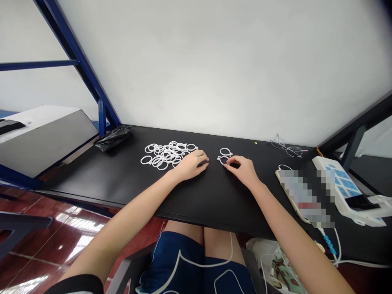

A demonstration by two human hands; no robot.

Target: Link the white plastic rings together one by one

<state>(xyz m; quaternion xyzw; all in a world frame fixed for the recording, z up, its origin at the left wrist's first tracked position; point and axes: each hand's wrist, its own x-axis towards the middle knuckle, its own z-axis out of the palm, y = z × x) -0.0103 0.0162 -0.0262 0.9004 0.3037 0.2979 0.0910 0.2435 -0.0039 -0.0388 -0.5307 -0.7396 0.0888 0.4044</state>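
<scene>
The phone's (295, 194) display is masked by coloured blocks. The left hand (192, 164) is rested beside a heap of white rings (167, 155), its fingers loosely curved and parted from the thumb. Near the right hand (244, 170), two rings are set apart; the nearer ring (221, 161) is touched by thumb and fingertip, though whether it is pinched cannot be told. A crumpled black bag (114, 138) is placed on the table (199, 200), at its left.

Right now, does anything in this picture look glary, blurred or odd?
In the head view, white glare streaks the red floor; same view, blocky pixels mask most of the phone; there too, the top-right corner darkens, while the white rings look fairly clear.
</scene>
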